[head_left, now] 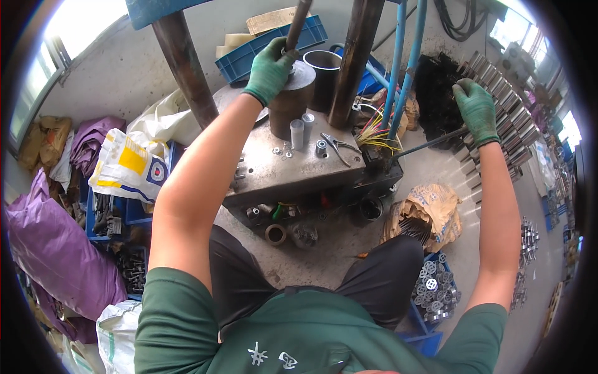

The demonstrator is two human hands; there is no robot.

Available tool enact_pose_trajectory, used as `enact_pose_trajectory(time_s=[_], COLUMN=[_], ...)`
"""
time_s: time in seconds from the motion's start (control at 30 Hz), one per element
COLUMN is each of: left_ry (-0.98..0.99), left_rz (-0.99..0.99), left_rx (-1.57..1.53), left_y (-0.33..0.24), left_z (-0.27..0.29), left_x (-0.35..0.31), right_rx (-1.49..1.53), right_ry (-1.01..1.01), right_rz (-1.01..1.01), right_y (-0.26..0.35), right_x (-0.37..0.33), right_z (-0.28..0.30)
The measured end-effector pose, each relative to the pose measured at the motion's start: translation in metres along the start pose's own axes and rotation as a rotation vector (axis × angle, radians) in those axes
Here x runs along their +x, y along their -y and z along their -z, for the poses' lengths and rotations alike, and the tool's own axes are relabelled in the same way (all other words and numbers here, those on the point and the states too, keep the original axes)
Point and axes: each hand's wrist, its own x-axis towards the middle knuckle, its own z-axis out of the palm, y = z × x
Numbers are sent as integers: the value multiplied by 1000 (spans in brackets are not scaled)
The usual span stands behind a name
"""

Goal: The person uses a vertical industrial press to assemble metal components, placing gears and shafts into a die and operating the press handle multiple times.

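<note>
My left hand [271,71], in a green glove, is closed round a dark metal rod [299,23] above a thick round steel block [291,100] on the press table [268,165]. My right hand [476,112], gloved in green too, is raised at the right with curled fingers; what they hold, if anything, is hidden. A long dark lever [430,144] runs up to its wrist. On the table stand two grey cylindrical sleeves [297,135], a small metal bushing [321,148] and pliers [336,148] with spread handles. Several small rings [288,153] lie beside the sleeves.
Steel columns [184,68] and blue hoses [397,71] rise round the table. A blue crate [311,32] and black cylinder [322,81] stand behind. Rows of shiny cylinders [507,106], a torn paper sack [436,209] and a bin of metal parts [436,283] lie right; purple sacks [62,255] left.
</note>
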Motion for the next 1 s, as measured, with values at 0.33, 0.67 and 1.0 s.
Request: enact_pose_trajectory(time_s=[0.33,0.67,1.0], left_ry=[123,9,-60], left_rz=[-22,1253,1345], left_rx=[-167,-719,-816], left_y=[-36,43,55], left_z=[-40,-81,-84], left_x=[-203,-299,-281], right_rx=[171,181,545], right_ry=[16,64,119], right_rz=[4,357,624], right_y=[-9,-1,122], right_x=[-46,-212,-208], right_z=[15,50,-15])
